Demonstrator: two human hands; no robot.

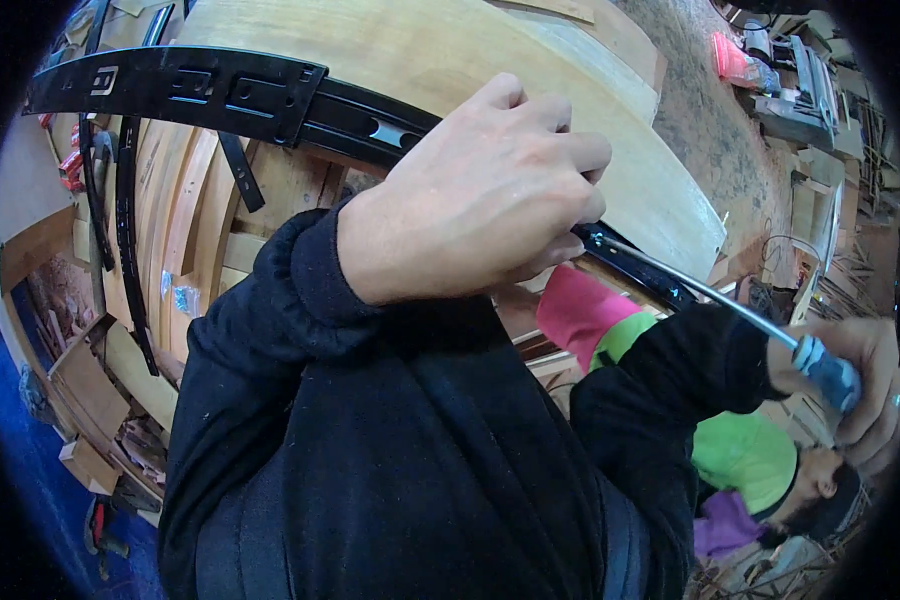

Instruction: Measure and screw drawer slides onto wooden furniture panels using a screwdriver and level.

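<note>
The left hand curls its fingers tight around a long black metal drawer rail, which lies against a pale wooden board. The right hand grips a blue-handled screwdriver, its thin shaft touching the rail just beside the left hand.

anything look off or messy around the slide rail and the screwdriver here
Nothing looks damaged. The left hand presses on the black drawer slide rail against the wooden panel, and the right hand holds a blue-handled screwdriver angled to it. The only mess is wood offcuts scattered on the floor at left.
</note>
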